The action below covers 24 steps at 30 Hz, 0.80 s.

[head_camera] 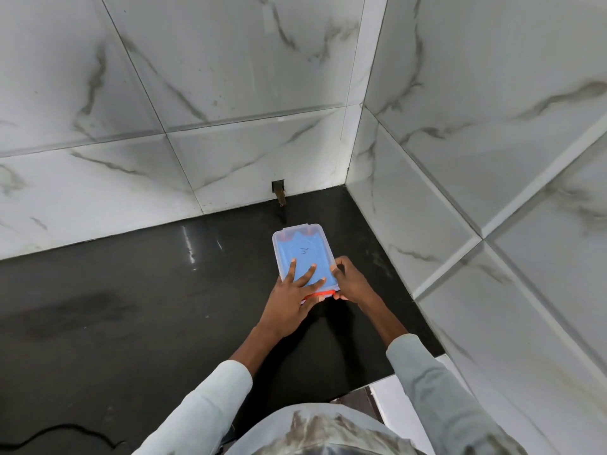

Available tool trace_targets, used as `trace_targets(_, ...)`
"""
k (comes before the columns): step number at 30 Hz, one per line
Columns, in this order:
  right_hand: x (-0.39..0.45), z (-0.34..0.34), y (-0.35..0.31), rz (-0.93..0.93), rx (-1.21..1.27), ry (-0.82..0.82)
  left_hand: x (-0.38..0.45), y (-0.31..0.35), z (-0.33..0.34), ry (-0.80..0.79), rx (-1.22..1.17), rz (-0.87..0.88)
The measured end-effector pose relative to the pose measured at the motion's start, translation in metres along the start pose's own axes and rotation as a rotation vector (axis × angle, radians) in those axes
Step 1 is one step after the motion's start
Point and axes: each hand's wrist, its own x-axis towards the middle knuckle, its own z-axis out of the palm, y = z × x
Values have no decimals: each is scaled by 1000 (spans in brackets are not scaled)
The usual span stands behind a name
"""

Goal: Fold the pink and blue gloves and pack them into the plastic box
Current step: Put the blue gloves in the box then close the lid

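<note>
Clear plastic, with blue showing through it: the plastic box (300, 254) sits on the black desk (131, 290) near the tiled corner, its lid (302, 247) already laid over the top. My left hand (289, 300) lies flat on the near half of the lid, fingers straight and spread, pressing down. My right hand (349, 280) curls round the near right corner, thumb on the rim, just by the orange latch (323, 293) (the far latches are only small orange flecks under the lid). I judge the step to be closing up. To do it well I should keep the flat palm steady so the box cannot slide on the glossy stone, then snap the near clasp. Whether the pink glove lies beneath the blue I cannot tell; probably it does.
</note>
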Motion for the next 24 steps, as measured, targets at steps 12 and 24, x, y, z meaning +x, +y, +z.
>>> trace_targets(12, 15, -5, -25, -178, -439, -122, -7, -10, -33, 315, -133, -151)
trace_targets(24, 7, 57, -62, -413, -606, 263, -47, -36, -28, 206, -280, -162)
